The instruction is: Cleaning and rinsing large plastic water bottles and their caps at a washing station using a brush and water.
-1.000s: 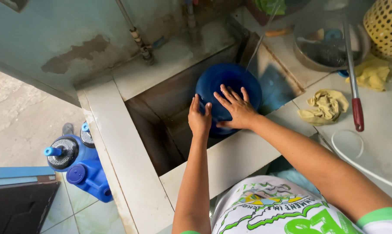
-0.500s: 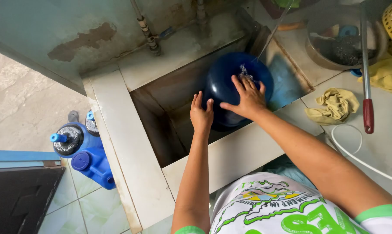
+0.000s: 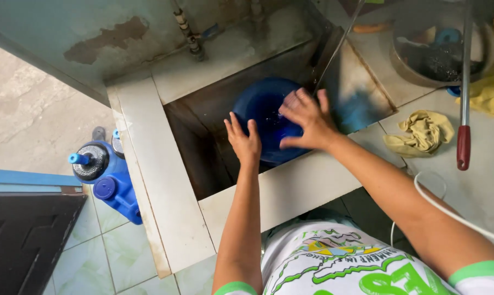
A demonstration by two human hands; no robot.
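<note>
Both hands are working a round blue basin (image 3: 263, 117) sitting down inside a deep tiled sink well (image 3: 203, 158), leaning toward the back right corner. The left hand (image 3: 244, 141) is lying flat against the basin's near left rim, fingers spread and straight, not pinching anything. The right hand (image 3: 307, 121) is pressing on the basin's right side with fingers splayed wide; it is motion-blurred, so cannot tell if the fingertips are curling over the rim. A thin stream of water (image 3: 340, 43) is slanting down from the top toward the basin, just beside the right hand. On the desk at right a crumpled yellow cloth (image 3: 419, 134) is lying near the sink edge, with a long tool with a red handle (image 3: 464, 145) lying just beside it, and a metal bowl (image 3: 441, 52) holding dark items sitting further back. A white cord (image 3: 449, 205) is crossing the desk near the right forearm. At left, on the tiled floor, 1 blue water jug (image 3: 107, 175) is standing close against the sink's white outer wall (image 3: 165, 213). A pipe with a valve (image 3: 189, 33) is running down the stained back wall above the well
</note>
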